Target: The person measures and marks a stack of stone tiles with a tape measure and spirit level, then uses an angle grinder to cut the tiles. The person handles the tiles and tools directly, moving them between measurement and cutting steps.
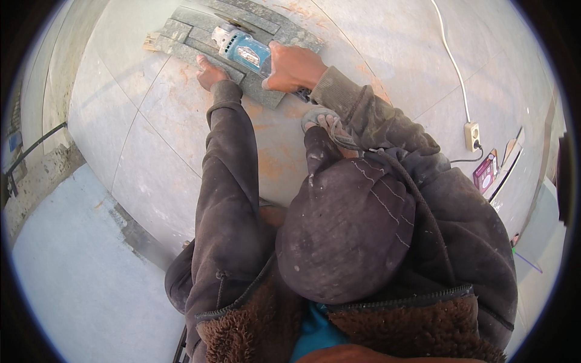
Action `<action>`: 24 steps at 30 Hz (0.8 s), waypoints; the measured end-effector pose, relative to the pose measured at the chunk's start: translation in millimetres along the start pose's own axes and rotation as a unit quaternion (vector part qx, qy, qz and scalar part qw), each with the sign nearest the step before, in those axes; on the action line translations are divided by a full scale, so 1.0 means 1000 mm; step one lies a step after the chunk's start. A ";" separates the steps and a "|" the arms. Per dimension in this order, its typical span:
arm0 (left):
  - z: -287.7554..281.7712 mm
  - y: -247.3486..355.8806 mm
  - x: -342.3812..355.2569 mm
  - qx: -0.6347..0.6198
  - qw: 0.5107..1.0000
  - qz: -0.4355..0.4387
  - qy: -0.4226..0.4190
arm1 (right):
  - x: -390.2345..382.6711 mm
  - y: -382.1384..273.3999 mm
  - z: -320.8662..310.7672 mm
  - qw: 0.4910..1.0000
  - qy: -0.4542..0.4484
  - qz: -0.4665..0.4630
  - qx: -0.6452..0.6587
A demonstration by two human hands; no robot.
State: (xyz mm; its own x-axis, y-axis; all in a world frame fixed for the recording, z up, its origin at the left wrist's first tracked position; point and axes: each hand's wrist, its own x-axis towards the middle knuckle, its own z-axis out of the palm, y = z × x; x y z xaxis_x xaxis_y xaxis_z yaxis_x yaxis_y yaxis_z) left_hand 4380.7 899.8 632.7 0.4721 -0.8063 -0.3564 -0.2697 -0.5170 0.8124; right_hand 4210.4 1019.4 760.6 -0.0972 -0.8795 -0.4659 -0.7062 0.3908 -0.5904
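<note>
My right hand is closed around the body of a teal angle grinder, whose dark disc sits over a grey stacked-stone cladding panel. My left hand grips the panel's near edge left of the grinder, one finger stretched onto the stone and the others curled. The panel lies on dusty pale tiles, with a pale strip at its left end. My sandalled foot rests just below the panel, near my right forearm.
Large tiles with orange dust surround me. At right are a white cable with a socket block, a black plug, a purple box and long thin pieces beside it. A dark cable and pale blue surface are at left.
</note>
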 end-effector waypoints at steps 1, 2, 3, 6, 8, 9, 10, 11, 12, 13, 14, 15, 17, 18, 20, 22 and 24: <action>0.000 0.000 0.000 0.000 1.000 -0.002 0.000 | -0.001 -0.001 -0.002 1.000 -0.009 0.002 0.002; 0.001 -0.004 0.004 -0.002 1.000 0.002 0.001 | -0.001 -0.002 -0.004 1.000 -0.018 0.004 0.004; 0.001 -0.007 0.011 -0.004 1.000 0.005 0.004 | -0.002 -0.005 -0.006 1.000 -0.027 0.005 0.006; 0.002 -0.014 0.018 -0.015 1.000 0.005 0.003 | 0.003 -0.006 -0.002 1.000 -0.017 -0.001 -0.002; 0.002 -0.011 0.013 -0.010 1.000 0.002 0.000 | 0.005 -0.003 -0.001 1.000 -0.015 0.000 -0.001; 0.001 -0.008 0.009 -0.002 1.000 0.002 0.000 | 0.005 -0.003 -0.001 1.000 -0.013 0.000 -0.001; 0.001 -0.005 0.006 0.005 1.000 0.002 0.001 | 0.006 -0.003 -0.001 1.000 -0.015 0.001 0.001; 0.000 -0.002 0.003 0.006 1.000 0.006 0.003 | 0.008 -0.003 -0.001 1.000 -0.017 0.001 0.003; -0.001 0.000 0.000 0.006 1.000 0.010 0.006 | 0.009 -0.003 0.000 1.000 -0.019 0.002 0.005; -0.001 0.002 -0.002 0.006 1.000 0.013 0.009 | 0.010 -0.002 0.001 1.000 -0.012 -0.005 0.007; -0.001 0.005 -0.004 0.008 1.000 0.010 0.011 | 0.011 0.000 0.004 1.000 -0.005 -0.011 0.010; -0.001 0.006 -0.005 0.010 1.000 0.007 0.015 | 0.011 0.000 0.004 1.000 0.001 -0.018 0.013; -0.002 0.007 -0.005 0.014 1.000 0.004 0.016 | 0.014 -0.001 0.004 1.000 -0.006 -0.007 -0.001; -0.002 0.007 -0.005 0.015 1.000 0.003 0.015 | 0.014 -0.002 0.003 1.000 -0.010 -0.001 -0.007; -0.002 0.007 -0.004 0.022 1.000 0.007 0.013 | 0.013 -0.004 0.001 1.000 -0.012 -0.001 -0.009; -0.002 0.007 -0.006 0.031 0.999 0.015 0.013 | 0.013 -0.006 -0.001 1.000 -0.017 0.002 -0.010; -0.001 0.004 -0.002 0.019 1.000 0.012 0.014 | 0.014 -0.007 -0.002 1.000 -0.023 0.005 -0.011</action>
State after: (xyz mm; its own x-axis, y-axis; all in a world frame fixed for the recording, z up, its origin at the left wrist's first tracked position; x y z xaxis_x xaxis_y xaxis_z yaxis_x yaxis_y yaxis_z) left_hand 4380.0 899.6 636.9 0.4887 -0.8100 -0.3242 -0.3124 -0.5094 0.8018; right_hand 4212.7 1004.0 759.4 -0.0729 -0.8619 -0.5018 -0.7211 0.3931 -0.5704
